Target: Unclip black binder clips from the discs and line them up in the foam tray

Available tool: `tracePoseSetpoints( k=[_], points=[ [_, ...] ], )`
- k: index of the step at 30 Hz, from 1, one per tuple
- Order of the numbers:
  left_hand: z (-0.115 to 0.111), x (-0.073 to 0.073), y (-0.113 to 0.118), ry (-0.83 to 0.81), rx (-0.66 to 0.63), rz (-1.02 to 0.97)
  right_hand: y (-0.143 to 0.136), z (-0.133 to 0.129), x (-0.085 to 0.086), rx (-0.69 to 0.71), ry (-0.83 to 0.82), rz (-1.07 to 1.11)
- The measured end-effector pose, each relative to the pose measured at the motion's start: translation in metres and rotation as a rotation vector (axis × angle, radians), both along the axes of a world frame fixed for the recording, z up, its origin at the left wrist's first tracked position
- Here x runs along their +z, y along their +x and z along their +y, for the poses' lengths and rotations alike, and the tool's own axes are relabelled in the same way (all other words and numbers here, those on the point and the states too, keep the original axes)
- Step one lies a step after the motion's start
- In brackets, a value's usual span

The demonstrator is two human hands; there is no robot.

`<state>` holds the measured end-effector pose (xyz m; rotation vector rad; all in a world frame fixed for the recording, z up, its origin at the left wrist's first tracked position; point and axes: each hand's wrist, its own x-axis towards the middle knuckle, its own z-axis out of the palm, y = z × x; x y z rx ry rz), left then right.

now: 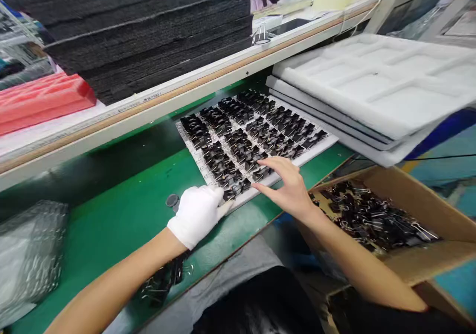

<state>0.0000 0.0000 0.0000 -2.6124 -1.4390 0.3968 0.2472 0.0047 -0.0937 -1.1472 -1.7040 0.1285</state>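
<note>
My left hand (pixel 197 215), in a white glove, is at the near left corner of a white panel (pixel 323 144). Its fingers are drawn together beside a black clip (pixel 229 194); what they hold, if anything, is hidden. Rows of black binder clips (pixel 241 148) with silvery wire handles cover most of the panel. Over the panel's near edge is my bare right hand (pixel 288 188), its thumb and fingers apart around a gap, close to the front clips. Nothing shows between those fingers.
A cardboard box (pixel 442 240) of loose binder clips stands at the right, below white foam trays (pixel 379 81). Black foam sheets (pixel 159 36) and red foam (pixel 44 98) lie behind a rail. Clear plastic trays (pixel 33 254), dark discs (pixel 172 201) and loose clips (pixel 163 280) sit left.
</note>
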Motion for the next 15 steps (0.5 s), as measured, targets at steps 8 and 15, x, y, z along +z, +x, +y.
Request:
tracePoseSetpoints(
  k=[8, 15],
  points=[
    [-0.012, -0.013, 0.019, 0.196, 0.11, 0.054, -0.024, -0.028, -0.039, -0.206, 0.042, -0.124],
    [-0.011, -0.022, 0.018, 0.159, 0.044, 0.0, -0.031, -0.03, -0.049, -0.276, 0.058, -0.119]
  ],
)
